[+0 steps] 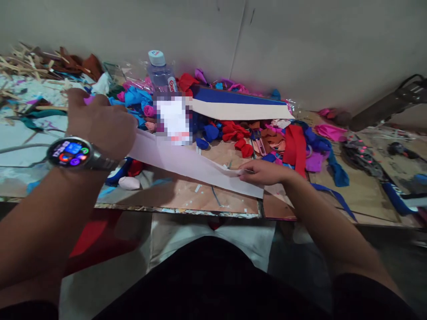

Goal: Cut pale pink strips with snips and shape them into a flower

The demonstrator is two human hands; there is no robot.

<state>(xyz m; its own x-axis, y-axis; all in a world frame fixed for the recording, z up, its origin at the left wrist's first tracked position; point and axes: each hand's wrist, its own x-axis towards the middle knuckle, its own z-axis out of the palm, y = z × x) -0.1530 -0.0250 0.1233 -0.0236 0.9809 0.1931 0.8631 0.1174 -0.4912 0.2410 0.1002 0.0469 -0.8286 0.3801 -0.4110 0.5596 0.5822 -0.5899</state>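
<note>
A long pale pink strip of paper point(190, 162) stretches across the front of the table, slanting down from left to right. My right hand point(267, 172) pinches its upper edge near the right end, where the paper folds up a little. At the other end my left hand point(102, 122), with a smartwatch point(69, 152) on the wrist, is closed with its knuckles up. The strip comes out from beneath this hand, whose fingertips are hidden. Behind the strip lie crumpled red paper pieces point(233, 131) and a cream strip point(240, 111).
A capped plastic bottle point(162, 75) stands behind a blurred white item point(173, 118). Green-handled pliers point(40, 118) and thin wooden sticks point(26, 66) lie left. Coloured scraps are heaped along the wall point(300, 49). A dark tube-like object point(383, 104) leans in from the right.
</note>
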